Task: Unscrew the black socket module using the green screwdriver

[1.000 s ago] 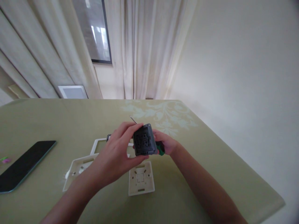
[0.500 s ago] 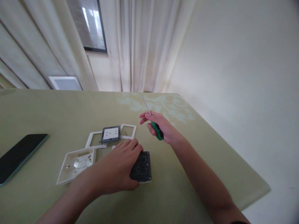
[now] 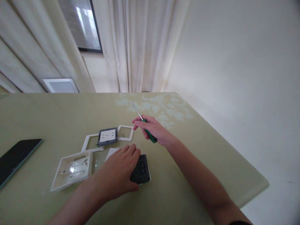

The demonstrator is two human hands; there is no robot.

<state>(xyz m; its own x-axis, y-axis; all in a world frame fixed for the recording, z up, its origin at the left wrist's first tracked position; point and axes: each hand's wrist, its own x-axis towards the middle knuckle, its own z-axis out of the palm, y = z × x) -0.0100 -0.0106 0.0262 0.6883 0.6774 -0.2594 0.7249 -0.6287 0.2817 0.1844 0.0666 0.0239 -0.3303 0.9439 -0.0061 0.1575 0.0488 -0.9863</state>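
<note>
Resting on the desk (image 3: 211, 150), the left hand (image 3: 117, 175) covers a black module (image 3: 142, 171), which lies flat near the desk's middle, just in front of the person. The fingers lie over the module's top and left side and the thumb sits against its near edge, so the grip is closed on the module from two sides. A thin white rim shows under the module's near right corner.

The right hand (image 3: 153, 132) hovers above the desk just beyond, its grip clamped on a screwdriver (image 3: 150, 136). The fingers wrap the green handle, and the thin metal shaft points up and away to the left, clear of everything.

Left of the right hand lies a small white frame (image 3: 125, 132). Just beside its left side is a grey socket face (image 3: 107, 136), which rests on a larger white frame (image 3: 90, 144). Nearer, just left of the left hand, sits an open white back box (image 3: 70, 170). A white plate (image 3: 110, 153) lies between the box and the module, partly hidden by the fingers. A dark phone (image 3: 17, 157) lies well apart at the desk's left edge. Pale curtains (image 3: 138, 47) hang behind.
</note>
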